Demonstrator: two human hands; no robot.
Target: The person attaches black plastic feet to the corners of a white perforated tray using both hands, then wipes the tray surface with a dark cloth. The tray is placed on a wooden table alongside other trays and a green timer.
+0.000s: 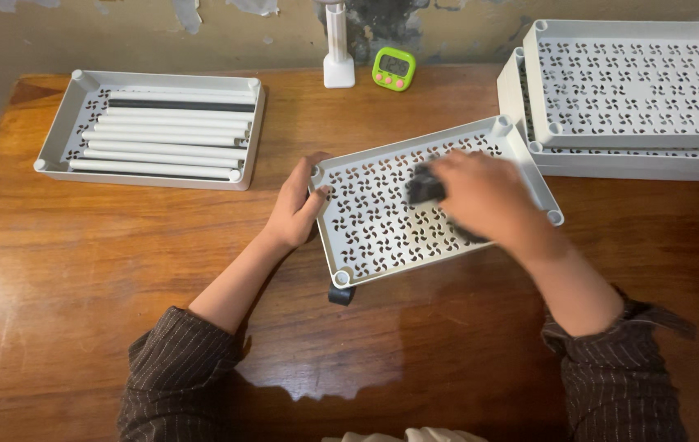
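- Left hand (296,209) closes its grip on the left edge of the white tray (382,237), middle of the counter (79,270).
- Right hand (488,200) clasps a dark cloth (425,187) against the tray's floor.

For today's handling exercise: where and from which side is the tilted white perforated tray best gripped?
Judging by its pose, take the perforated tray by its raised left rim, from the left, thumb over the edge as the left hand does; the rim looks like firm purchase, and the right hand occupies the middle.
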